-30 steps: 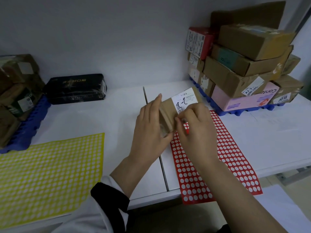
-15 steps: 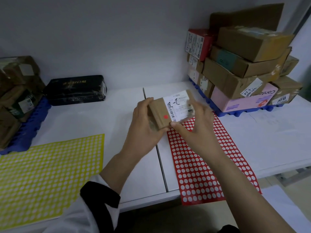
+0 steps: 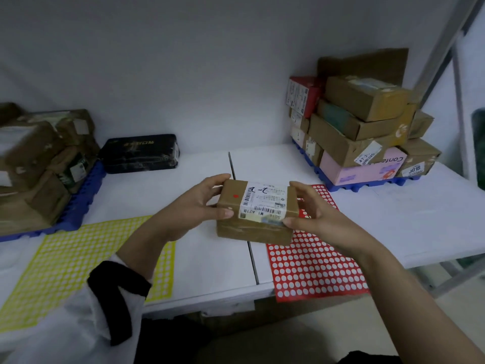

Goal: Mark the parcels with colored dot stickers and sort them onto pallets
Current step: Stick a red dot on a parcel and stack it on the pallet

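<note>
I hold a small brown cardboard parcel (image 3: pixel 256 227) level above the middle of the white table. A white shipping label covers its top, and a red dot sticker (image 3: pixel 235 196) sits on the bare cardboard left of the label. My left hand (image 3: pixel 202 203) grips the parcel's left end, thumb on top. My right hand (image 3: pixel 312 208) grips its right end. Below the parcel lies the red sticker sheet (image 3: pixel 312 266). The yellow sticker sheet (image 3: pixel 70 264) lies at the front left.
A blue pallet (image 3: pixel 367 183) at the back right carries a tall stack of cardboard parcels (image 3: pixel 362 127). Another blue pallet (image 3: pixel 78 203) at the left holds several brown parcels (image 3: pixel 34 164). A black wrapped parcel (image 3: pixel 140 153) lies against the back wall. A metal frame post stands at the right.
My right hand pressed a red dot onto the parcel, then moved to the parcel's right end. The parcel turned from tilted to level, label up, and both hands now hold it.
</note>
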